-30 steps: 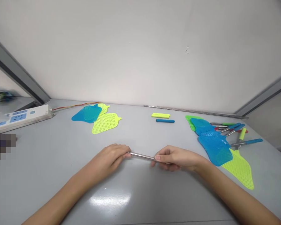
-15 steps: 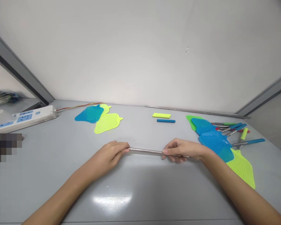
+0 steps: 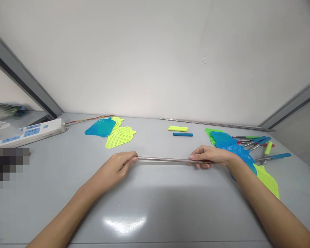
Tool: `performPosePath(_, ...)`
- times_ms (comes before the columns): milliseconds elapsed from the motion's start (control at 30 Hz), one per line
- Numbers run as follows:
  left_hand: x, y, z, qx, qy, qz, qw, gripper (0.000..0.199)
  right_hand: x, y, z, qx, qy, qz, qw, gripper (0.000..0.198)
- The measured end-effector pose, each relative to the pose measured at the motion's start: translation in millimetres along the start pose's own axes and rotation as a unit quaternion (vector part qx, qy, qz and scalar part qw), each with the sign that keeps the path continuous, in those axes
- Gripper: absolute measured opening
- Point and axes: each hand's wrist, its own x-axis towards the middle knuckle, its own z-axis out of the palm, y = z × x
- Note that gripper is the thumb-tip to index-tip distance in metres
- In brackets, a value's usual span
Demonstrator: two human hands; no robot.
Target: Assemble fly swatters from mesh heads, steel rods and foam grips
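Observation:
A thin metal telescopic rod (image 3: 162, 159) is held level above the table between my two hands. My left hand (image 3: 122, 164) is closed round its left end. My right hand (image 3: 208, 156) pinches the rod near its right end, with the thumb on top and fingers curled beneath. Behind the rod lie yellow handle grips (image 3: 178, 128) and a blue handle grip (image 3: 183, 134). Yellow (image 3: 121, 137) and blue (image 3: 100, 127) perforated fly swatter heads lie beyond my left hand.
Assembled fly swatters (image 3: 229, 146) are piled at the right, partly behind my right forearm. More metal rods (image 3: 217, 125) lie along the wall (image 3: 155, 62). At the left a white power strip (image 3: 46, 129) rests on the grey table (image 3: 155, 217).
My hands have moved apart, the right one shifting right and the left one slightly left. The length of rod between them is longer, and both hands are slightly higher in view.

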Motion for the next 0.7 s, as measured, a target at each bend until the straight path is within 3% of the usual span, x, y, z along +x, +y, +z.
performPosePath(200,0,-7,-8,0.006,0.038,-0.024,0.999,0.025,-5,5,-11,0.022,0.047,-0.017,0.999,0.031)
performPosePath(333,0,-9,-10,0.014,0.055,-0.039,0.998,0.026,3,14,-17,0.161,0.115,-0.038,0.980,0.025)
performPosePath(567,2,-3,-2,-0.006,0.013,-0.025,1.000,0.028,11,12,-16,0.353,0.204,-0.137,0.903,0.021)
performPosePath(700,2,5,9,-0.026,-0.016,-0.004,1.000,0.029,16,9,-15,0.468,0.242,-0.196,0.827,0.026)
